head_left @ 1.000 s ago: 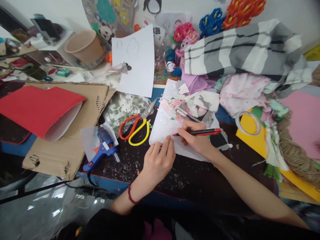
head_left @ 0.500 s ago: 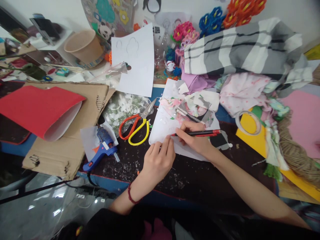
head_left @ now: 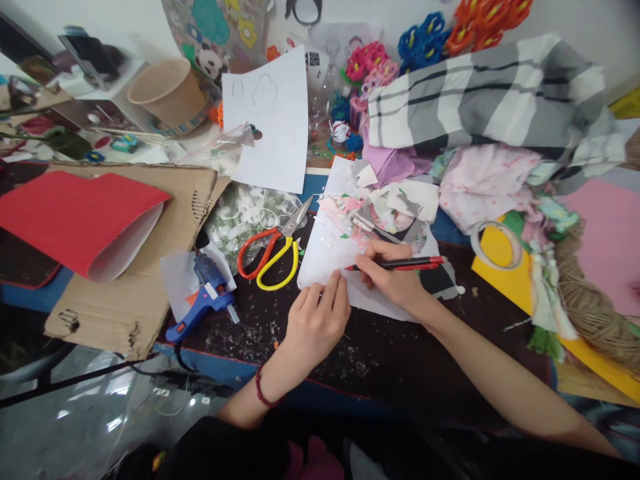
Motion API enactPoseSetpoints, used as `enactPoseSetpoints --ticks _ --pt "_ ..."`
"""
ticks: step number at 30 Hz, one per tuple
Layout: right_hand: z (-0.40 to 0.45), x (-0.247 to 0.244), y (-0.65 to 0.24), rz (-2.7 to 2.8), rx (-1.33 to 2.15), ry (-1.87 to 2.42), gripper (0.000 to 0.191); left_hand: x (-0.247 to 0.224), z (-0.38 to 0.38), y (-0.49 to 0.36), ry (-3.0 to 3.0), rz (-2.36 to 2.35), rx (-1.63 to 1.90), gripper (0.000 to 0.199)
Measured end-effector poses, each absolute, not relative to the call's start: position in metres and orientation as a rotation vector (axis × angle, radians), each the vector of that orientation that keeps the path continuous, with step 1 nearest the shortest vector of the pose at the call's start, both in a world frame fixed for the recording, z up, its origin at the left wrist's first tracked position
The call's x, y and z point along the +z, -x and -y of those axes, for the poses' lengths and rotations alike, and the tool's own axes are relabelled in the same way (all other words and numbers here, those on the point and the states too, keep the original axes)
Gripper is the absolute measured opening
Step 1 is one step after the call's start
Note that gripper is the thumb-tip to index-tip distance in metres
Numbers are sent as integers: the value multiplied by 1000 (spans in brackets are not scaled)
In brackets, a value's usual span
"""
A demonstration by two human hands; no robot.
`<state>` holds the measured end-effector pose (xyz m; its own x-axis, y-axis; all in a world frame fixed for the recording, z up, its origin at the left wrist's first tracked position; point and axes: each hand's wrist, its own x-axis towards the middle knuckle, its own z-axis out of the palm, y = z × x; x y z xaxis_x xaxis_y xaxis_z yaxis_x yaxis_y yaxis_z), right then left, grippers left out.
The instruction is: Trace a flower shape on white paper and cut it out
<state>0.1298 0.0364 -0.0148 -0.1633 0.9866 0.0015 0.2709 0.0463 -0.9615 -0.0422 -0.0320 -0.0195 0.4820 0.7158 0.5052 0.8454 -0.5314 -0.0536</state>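
My right hand (head_left: 387, 272) is closed around a red and black pen (head_left: 415, 263). The pen lies at a low slant, its tip pointing left, close to my left fingers and over the white paper (head_left: 320, 252). My left hand (head_left: 320, 313) has its fingers bent and close together, holding the paper down at its lower left edge. Cloth and paper scraps (head_left: 385, 213) cover the upper part of the sheet. Scissors (head_left: 283, 247) with one red and one yellow handle lie spread just left of the paper. Any mark under the pen tip is too small to see.
A blue glue gun (head_left: 210, 293) rests left of my left hand, beside cardboard (head_left: 120, 293) and a red corrugated sheet (head_left: 80, 220). Behind stands a paper sheet with outlines (head_left: 275, 120). To the right are checked cloth (head_left: 470, 100), a tape roll (head_left: 496, 245) and twine (head_left: 590, 293).
My right hand and the pen have shifted very slightly to the right, and the pen tip has drawn back a little from my left fingers. My left hand stays in place.
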Motion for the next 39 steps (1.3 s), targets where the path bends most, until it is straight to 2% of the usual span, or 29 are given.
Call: enactPoseSetpoints --ticks 24,29,34,39 --pt "-36 -15 -129 1570 1125 1341 34 -20 33 42 2429 1317 -613 25" --pt "-35 -16 -132 1559 1008 1344 34 -22 33 43 2439 1310 -620 25" --pt "-26 8 -138 1316 842 1346 36 -20 33 44 2453 1316 -613 26" --pt "5 18 -125 1057 770 1551 16 -20 33 46 2487 1313 -597 30"
